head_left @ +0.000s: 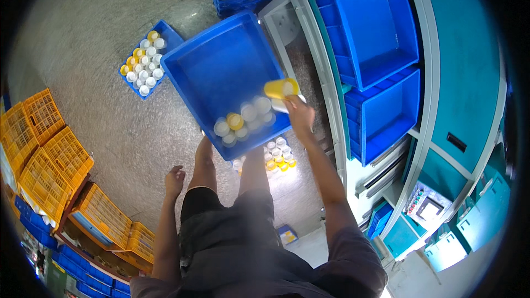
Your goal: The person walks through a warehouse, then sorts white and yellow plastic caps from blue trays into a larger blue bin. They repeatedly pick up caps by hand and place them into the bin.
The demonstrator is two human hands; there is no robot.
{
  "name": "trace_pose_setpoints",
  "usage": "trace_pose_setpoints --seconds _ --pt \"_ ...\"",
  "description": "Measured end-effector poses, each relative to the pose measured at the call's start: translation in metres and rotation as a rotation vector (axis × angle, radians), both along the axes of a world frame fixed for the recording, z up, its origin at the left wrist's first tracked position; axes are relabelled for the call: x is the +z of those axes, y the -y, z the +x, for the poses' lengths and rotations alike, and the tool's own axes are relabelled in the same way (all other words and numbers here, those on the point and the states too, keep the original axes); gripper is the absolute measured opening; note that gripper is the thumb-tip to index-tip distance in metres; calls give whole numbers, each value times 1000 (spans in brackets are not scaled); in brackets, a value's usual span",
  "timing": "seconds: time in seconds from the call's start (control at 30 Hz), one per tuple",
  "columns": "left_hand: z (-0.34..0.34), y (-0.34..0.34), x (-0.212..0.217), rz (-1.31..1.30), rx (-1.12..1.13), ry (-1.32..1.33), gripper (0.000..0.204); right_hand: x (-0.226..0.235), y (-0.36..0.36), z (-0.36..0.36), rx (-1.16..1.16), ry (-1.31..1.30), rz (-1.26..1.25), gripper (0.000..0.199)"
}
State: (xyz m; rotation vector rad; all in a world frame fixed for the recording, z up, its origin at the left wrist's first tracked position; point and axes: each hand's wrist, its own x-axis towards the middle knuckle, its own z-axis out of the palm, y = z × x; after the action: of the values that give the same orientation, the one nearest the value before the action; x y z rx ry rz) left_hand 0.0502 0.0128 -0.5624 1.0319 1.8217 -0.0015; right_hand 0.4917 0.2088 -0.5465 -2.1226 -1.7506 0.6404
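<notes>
I see my right hand (pixel 298 115) clenched around a yellow cup (pixel 281 88) at the blue tray's (pixel 221 66) three-o'clock rim — white and yellow cups (pixel 243 120) pool at its six-o'clock end. My left hand (pixel 174 180) hangs loose, fingers curled, holding nothing, at seven o'clock below the tray.

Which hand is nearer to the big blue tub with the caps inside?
The right. The right hand is at the near right edge of the big blue tub, holding a yellow cup over it. The left hand hangs empty, below and apart from it.
</notes>
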Motion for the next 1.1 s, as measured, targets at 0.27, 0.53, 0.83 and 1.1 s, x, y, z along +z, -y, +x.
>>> trace_pose_setpoints --seconds 0.27,0.53,0.83,1.1 --pt "-69 63 8 -122 -5 -133 32 -154 26 -18 112 401 -164 14" --pt "4 58 11 -155 288 98 33 -86 30 11 119 157 -558 27" --pt "248 -103 -9 443 91 433 39 112 66 159 -129 586 337 54" --pt "488 -358 124 476 361 471 84 86 80 201 -233 547 -199 38"
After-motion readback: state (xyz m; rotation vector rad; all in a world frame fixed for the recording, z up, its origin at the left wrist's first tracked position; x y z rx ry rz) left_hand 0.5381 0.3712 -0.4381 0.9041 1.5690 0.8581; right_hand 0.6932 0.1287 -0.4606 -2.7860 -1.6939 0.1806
